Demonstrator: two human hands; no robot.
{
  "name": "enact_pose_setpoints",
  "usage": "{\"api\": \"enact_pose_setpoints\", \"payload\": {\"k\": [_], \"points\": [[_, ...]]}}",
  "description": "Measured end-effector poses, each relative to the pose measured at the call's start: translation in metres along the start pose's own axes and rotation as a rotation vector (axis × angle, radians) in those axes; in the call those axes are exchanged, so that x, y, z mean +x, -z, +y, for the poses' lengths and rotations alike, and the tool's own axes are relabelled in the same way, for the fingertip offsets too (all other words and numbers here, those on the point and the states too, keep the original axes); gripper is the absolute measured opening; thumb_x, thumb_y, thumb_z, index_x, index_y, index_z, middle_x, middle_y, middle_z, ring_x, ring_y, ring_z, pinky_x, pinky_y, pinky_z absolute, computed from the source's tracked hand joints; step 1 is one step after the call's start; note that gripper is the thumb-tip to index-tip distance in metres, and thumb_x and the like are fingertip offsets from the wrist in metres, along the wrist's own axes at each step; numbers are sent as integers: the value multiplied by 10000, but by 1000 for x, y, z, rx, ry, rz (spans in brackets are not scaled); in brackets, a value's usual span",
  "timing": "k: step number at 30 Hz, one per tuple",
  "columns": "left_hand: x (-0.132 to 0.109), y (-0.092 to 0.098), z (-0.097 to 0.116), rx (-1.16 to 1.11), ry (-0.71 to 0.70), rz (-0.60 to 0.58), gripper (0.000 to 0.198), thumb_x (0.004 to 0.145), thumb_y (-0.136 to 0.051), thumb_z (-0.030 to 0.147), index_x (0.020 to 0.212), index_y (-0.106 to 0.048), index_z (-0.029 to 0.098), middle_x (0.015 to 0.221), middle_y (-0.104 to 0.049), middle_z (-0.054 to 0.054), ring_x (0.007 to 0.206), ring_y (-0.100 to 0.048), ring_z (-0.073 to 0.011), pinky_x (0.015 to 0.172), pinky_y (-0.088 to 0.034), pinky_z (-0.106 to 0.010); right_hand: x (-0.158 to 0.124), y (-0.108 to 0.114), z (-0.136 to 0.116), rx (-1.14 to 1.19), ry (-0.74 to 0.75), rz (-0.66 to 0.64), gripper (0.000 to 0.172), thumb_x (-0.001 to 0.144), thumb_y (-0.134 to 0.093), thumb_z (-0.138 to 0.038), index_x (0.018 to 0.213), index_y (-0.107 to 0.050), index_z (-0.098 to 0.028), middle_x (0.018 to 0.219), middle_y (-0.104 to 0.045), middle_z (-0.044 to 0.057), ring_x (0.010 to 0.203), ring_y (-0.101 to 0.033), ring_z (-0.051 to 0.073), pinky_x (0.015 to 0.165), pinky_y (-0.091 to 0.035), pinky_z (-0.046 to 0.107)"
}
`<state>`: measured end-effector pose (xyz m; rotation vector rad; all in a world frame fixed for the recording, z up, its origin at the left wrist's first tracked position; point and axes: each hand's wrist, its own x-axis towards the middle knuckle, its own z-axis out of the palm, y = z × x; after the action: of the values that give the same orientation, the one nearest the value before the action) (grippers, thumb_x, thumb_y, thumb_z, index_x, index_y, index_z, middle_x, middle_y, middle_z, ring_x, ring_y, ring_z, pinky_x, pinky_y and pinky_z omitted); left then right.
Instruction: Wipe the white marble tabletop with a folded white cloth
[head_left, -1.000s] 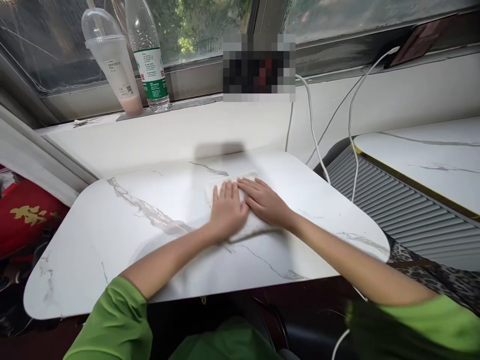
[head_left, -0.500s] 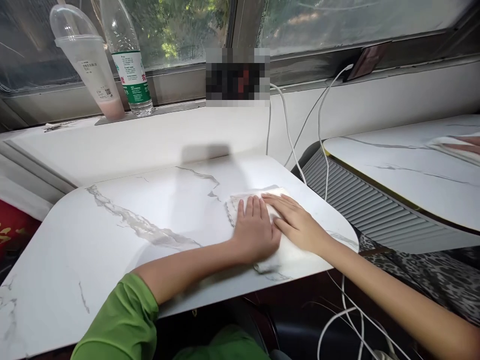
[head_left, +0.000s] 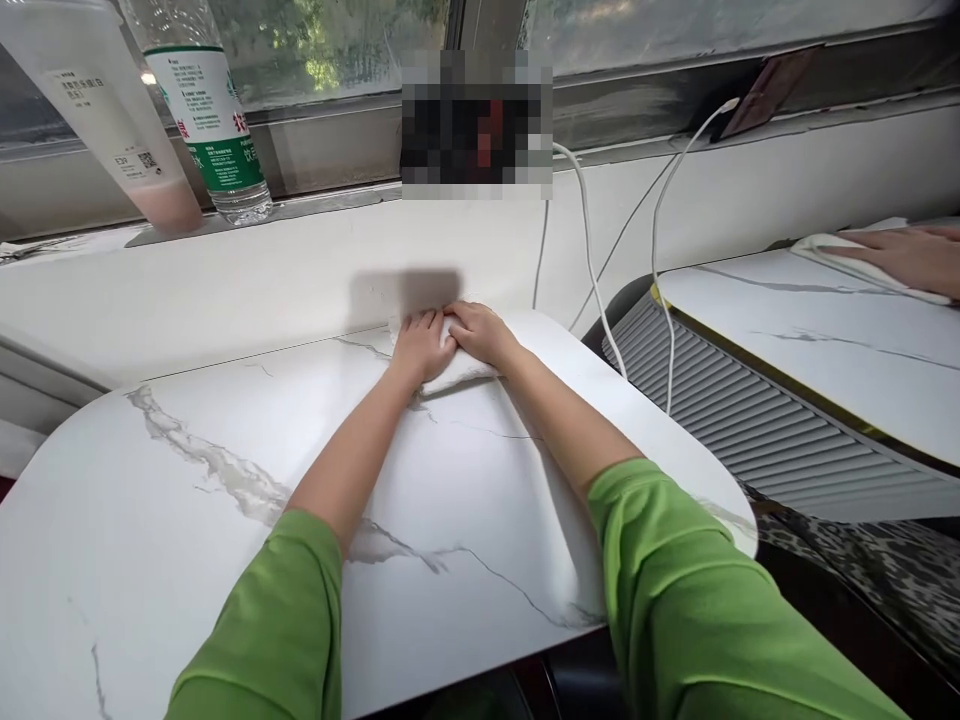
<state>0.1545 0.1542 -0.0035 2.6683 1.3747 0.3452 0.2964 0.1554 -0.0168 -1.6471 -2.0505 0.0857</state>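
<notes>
A: Starting with the biggest thing, we are leaning over the white marbled table that is filling the lower half of the frame, both green sleeves stretched toward its far edge.

B: And at centre frame, right against the white ledge, we are pressing on the folded white cloth — it is lying flat on the tabletop at the far edge.

A: Our left hand is lying flat on it, fingers together and extended, gripping nothing. Our right hand is doing the same just beside it, palm down, the two touching.

B: We are judging the cloth to be light and soft, limp rather than stiff, so it is likely bunching if pushed from one corner. Flat palms over its middle, or a pinch at a folded edge, are looking like the sensible hold.

A: In the upper left of the frame a plastic cup and a water bottle are standing on the sill. White cables are hanging right of centre.

B: At the far right another person's hand is resting on a cloth on a second table — well apart from ours.
</notes>
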Motion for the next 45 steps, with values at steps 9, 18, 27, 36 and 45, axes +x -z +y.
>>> {"api": "enact_pose_setpoints", "payload": {"k": [9, 18, 27, 36, 45], "points": [[-35, -6, 45, 32, 24, -56, 598, 969, -261, 370, 1481, -256, 61, 1552, -249, -128, 1439, -201, -232, 1184, -97, -440, -55, 25, 15, 29, 102, -95, 498, 844, -366, -250, 1311, -516, -168, 1385, -539, 83, 1285, -468, 256, 1102, -312, 482], [-111, -20, 165, 46, -140, -30, 635, 950, -296, 338, 1435, -286, -72, 1501, -301, -243, 1408, -242, -364, 1145, -173, -551, -204, 86, 34, 35, 73, -91, 463, 911, -347, -311, 1354, -467, -247, 1421, -501, 71, 1352, -403, 231, 1141, -262, 517], [-91, -27, 167, 90, -141, 16, 634, 941, -297, 327, 1411, -323, -98, 1468, -348, -270, 1382, -285, -387, 1124, -204, -565, -179, 88, 40, 9, 75, -88, 401, 880, -347, -281, 1239, -517, -226, 1316, -574, 85, 1263, -489, 258, 1089, -335, 510], [16, -30, 93, 13, -76, -8, 590, 957, -290, 337, 1446, -311, 8, 1519, -318, -164, 1416, -259, -253, 1176, -148, -434, -59, 45, 82, -34, 96, 15, 409, 818, -374, -259, 1174, -561, -189, 1264, -611, 118, 1204, -524, 299, 1036, -381, 500], [59, -29, 64, -5, -47, -39, 590, 962, -231, 361, 1476, -272, 76, 1542, -290, -106, 1431, -223, -199, 1188, -94, -401, -11, 28, 96, -48, 37, 69, 429, 787, -410, -241, 1170, -590, -167, 1211, -650, 117, 1126, -576, 309, 991, -430, 476]]}}
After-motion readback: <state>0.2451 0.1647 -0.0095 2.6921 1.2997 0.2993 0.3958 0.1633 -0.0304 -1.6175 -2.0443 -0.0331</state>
